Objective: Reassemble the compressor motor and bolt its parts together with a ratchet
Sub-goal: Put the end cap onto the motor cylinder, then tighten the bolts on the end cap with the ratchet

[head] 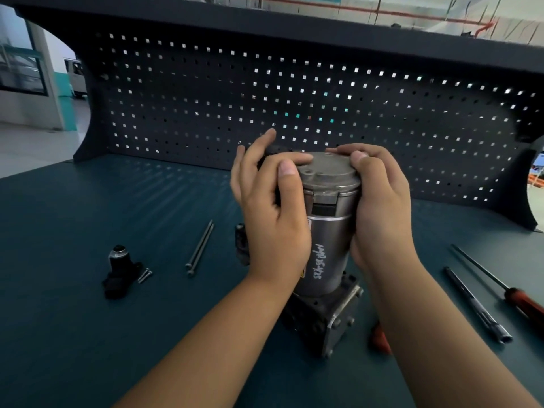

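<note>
The compressor motor [326, 254] is seen standing upright at the centre of the frame, its dark bolted base [323, 322] set on the teal benchtop [88, 334]. Its grey end cap [326, 172] is seated on top and is gripped from both sides. The left hand [273, 213] is wrapped around the cap's left side, with the thumb laid against the rim, the index finger laid across the top and the other fingers spread behind. The right hand [379, 207] is curled over the right edge, fingers pressed together on top and thumb on the rim.

Two long bolts [200, 248] are laid side by side left of centre. Further left, a small black fitting [120, 272] is placed with short screws [144, 275] just beside it. At lower right, a metal socket driver [477, 304] and a red-handled screwdriver [524, 304] are laid. A perforated back panel [294, 98] is seen behind.
</note>
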Demonstrator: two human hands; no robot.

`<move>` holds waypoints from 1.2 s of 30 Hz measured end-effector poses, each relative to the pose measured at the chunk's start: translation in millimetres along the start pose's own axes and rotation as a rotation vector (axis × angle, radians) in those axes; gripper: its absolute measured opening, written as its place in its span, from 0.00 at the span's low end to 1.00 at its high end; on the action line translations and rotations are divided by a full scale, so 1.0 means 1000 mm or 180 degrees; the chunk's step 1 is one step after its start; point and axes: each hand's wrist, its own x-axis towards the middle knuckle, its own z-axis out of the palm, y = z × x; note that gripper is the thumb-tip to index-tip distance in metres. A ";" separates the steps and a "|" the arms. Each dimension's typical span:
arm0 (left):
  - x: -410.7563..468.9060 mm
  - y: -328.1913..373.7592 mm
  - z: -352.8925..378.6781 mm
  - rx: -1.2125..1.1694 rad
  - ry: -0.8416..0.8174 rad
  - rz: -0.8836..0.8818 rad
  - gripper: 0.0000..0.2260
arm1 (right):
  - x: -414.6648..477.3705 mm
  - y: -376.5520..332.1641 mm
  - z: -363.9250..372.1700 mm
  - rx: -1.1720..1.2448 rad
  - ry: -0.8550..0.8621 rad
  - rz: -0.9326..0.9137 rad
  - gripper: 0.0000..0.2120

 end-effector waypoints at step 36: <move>0.045 -0.091 -0.132 0.4104 -0.2732 -0.1810 0.11 | -0.037 0.049 -0.047 -0.0743 -0.0927 -0.0092 0.23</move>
